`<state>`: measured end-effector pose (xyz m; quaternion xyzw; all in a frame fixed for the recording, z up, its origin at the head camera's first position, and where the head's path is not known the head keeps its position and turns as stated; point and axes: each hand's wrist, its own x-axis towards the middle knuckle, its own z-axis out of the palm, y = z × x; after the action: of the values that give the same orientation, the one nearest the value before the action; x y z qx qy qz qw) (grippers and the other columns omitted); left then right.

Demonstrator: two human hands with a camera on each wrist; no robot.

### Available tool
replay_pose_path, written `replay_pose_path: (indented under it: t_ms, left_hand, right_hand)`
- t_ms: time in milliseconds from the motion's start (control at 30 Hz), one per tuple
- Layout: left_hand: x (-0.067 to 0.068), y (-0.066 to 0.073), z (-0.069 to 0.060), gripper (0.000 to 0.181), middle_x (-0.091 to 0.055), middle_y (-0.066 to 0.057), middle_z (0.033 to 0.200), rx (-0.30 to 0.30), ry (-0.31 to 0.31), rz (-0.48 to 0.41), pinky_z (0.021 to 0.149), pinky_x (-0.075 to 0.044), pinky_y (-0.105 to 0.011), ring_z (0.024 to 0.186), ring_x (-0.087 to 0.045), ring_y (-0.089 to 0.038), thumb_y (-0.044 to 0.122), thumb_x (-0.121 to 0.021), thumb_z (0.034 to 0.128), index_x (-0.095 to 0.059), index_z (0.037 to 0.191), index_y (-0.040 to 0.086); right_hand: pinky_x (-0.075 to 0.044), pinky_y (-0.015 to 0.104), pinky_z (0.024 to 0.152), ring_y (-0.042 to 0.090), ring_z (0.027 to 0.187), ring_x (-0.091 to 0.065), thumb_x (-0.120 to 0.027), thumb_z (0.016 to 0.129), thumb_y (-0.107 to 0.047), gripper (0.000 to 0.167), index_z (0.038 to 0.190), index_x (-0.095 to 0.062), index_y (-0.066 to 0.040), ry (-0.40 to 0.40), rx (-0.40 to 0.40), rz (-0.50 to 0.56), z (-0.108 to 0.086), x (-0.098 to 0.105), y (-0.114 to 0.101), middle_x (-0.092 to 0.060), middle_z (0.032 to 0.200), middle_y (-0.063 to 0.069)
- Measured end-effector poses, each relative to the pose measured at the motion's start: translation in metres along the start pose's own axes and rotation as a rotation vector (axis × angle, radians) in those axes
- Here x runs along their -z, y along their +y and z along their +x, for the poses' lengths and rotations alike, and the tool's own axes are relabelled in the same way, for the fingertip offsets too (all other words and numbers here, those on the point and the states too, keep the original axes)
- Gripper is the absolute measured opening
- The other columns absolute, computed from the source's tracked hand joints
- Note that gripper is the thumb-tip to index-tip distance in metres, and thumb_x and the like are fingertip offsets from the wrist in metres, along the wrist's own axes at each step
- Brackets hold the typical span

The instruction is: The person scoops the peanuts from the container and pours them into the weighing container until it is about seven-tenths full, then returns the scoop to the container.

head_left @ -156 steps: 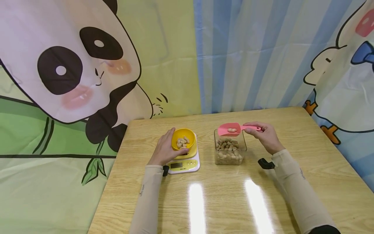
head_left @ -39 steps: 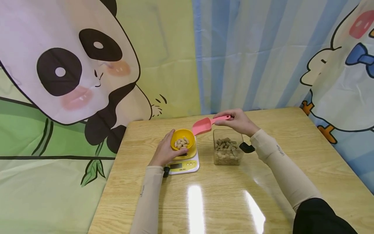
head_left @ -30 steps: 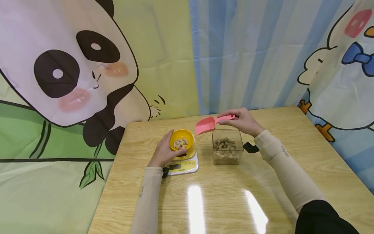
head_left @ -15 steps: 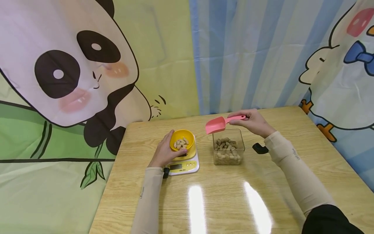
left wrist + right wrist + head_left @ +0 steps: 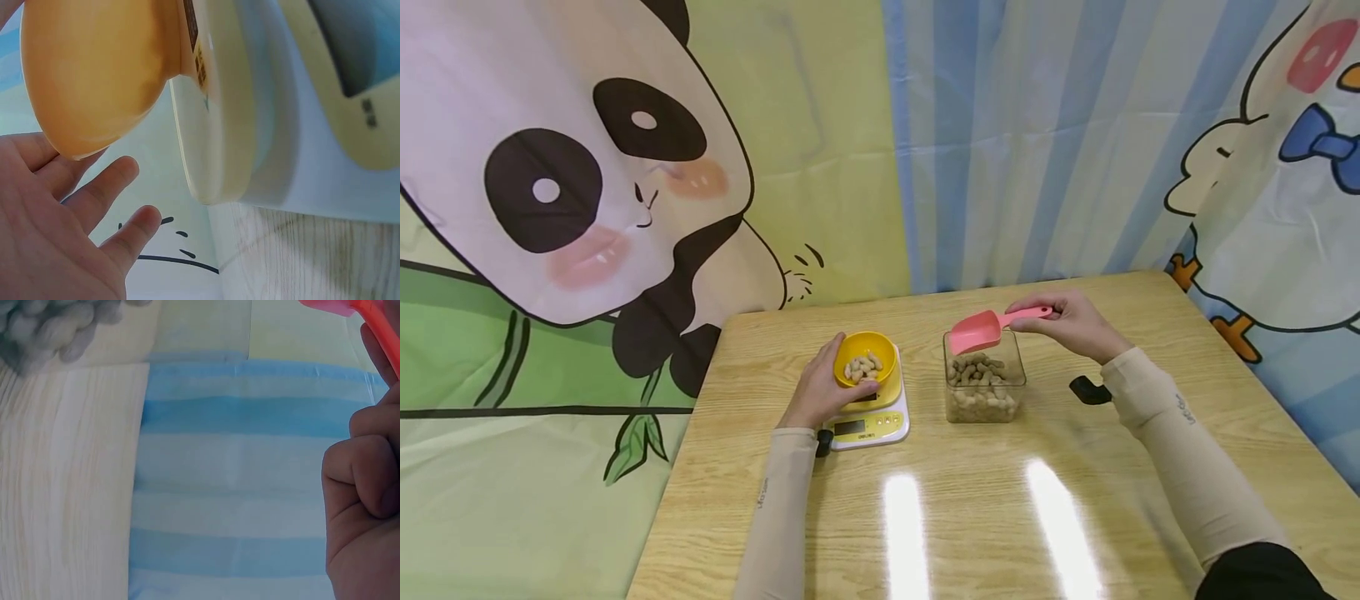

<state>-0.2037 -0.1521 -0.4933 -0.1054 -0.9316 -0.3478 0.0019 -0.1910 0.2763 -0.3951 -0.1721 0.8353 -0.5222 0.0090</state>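
Note:
My left hand [image 5: 816, 387] holds the yellow bowl [image 5: 880, 346] between thumb and fingers, the thumb along its near side. Several peanuts [image 5: 863, 367] lie inside it. The bowl stands on a yellow-and-white kitchen scale [image 5: 895, 423]; the left wrist view shows the orange-looking bowl wall [image 5: 94, 69] with two fingers off it. My right hand [image 5: 1071, 325] pinches the handle of a pink scoop [image 5: 976, 333], and no peanuts show in its tray. The scoop hangs over the back left of a clear square container [image 5: 983, 408] with many peanuts [image 5: 979, 371].
All this rests on a wooden table [image 5: 970, 500] with bright light reflections near the front. Behind it hangs a cartoon curtain [image 5: 1000, 167] reaching the table's back edge. A dark wrist camera [image 5: 1088, 390] juts from the right sleeve beside the container.
From beside the bowl, my right hand has carried the scoop rightward to above the container. About five seconds ago a peanut lay in the scoop. The left hand has stayed at the bowl.

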Motion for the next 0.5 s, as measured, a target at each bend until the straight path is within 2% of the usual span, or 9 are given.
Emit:
replay_pose_path:
  t_ms: [133, 300, 367, 500]
  left_hand:
    - [0.001, 0.0, 0.001, 0.118, -0.028, 0.001, 0.165, -0.01, 0.002, 0.0, 0.114, -0.033, -0.058, 0.146, -0.035, -0.031, 0.067, -0.083, 0.071, -0.021, 0.163, 0.025]
    - [0.0, 0.0, 0.001, 0.119, -0.029, 0.0, 0.165, -0.019, -0.001, 0.009, 0.115, -0.033, -0.057, 0.146, -0.035, -0.03, 0.068, -0.082, 0.071, -0.022, 0.163, 0.024]
    - [0.0, 0.0, 0.002, 0.118, -0.03, -0.001, 0.164, -0.023, 0.003, 0.011, 0.115, -0.033, -0.058, 0.145, -0.036, -0.031, 0.067, -0.082, 0.071, -0.023, 0.163, 0.021]
    - [0.0, 0.0, 0.002, 0.118, -0.031, -0.003, 0.163, -0.031, 0.009, 0.012, 0.114, -0.034, -0.058, 0.144, -0.037, -0.032, 0.067, -0.083, 0.0713, -0.024, 0.162, 0.018]
  right_hand:
    - [-0.058, 0.031, 0.075, 0.018, 0.09, -0.069, -0.076, 0.093, -0.02, 0.027, 0.118, -0.075, -0.008, 0.005, -0.005, -0.047, -0.01, 0.006, -0.01, -0.071, 0.112, 0.007]
    - [-0.056, 0.029, 0.067, 0.019, 0.082, -0.068, -0.076, 0.093, -0.016, 0.025, 0.115, -0.075, -0.006, 0.005, 0.017, -0.086, -0.015, 0.012, -0.01, -0.072, 0.108, 0.009]
    - [-0.054, 0.029, 0.062, 0.019, 0.077, -0.067, -0.077, 0.092, -0.015, 0.024, 0.115, -0.076, -0.007, 0.001, 0.024, -0.102, -0.014, 0.015, -0.001, -0.073, 0.11, 0.009]
    - [-0.048, 0.028, 0.052, 0.017, 0.063, -0.059, -0.079, 0.09, -0.018, 0.021, 0.112, -0.078, -0.016, -0.027, 0.04, -0.152, -0.01, 0.019, 0.015, -0.074, 0.106, 0.004]
